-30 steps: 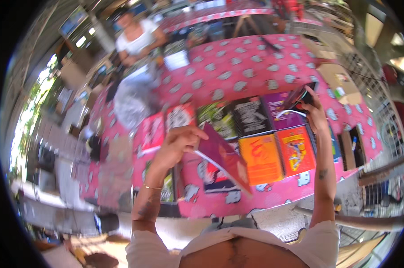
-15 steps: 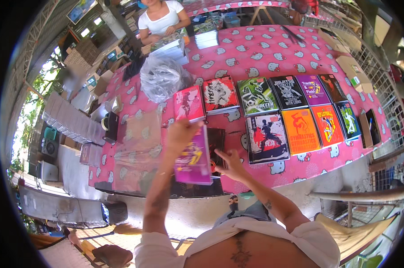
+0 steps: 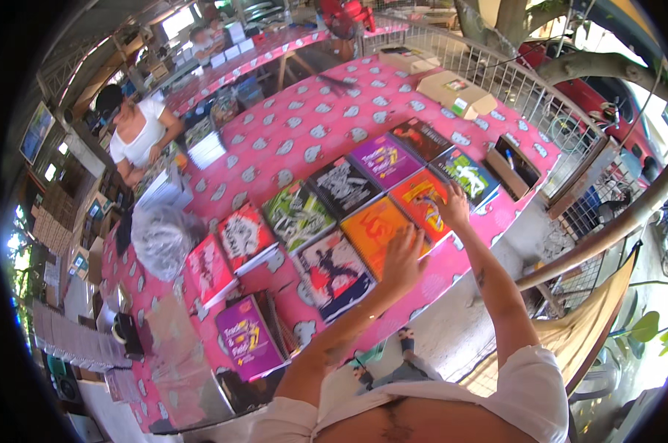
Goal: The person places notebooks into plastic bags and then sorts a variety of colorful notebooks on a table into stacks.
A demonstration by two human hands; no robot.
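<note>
Nearest, the left hand (image 3: 405,258) lies palm down over an orange notebook (image 3: 371,221), flat, rectangular and spiral-bound, its fingers spread and gripping nothing. Just beyond, the right hand (image 3: 453,207) rests on a red notebook (image 3: 417,193) with a yellow figure, fingers loosely extended, released. Both notebooks lie on a pink patterned tablecloth (image 3: 238,173); farther off sits a tan cardboard box (image 3: 456,94).

Wears a white top (image 3: 441,396) with short, loose sleeves (image 3: 529,384), a thin shiny bracelet (image 3: 371,317) on the left wrist, blue-grey bottoms (image 3: 406,375) and dark footwear (image 3: 406,340) (details too small to tell). Bears a dark forearm tattoo (image 3: 481,277) on the right, plus a blurred chest tattoo (image 3: 397,427).
</note>
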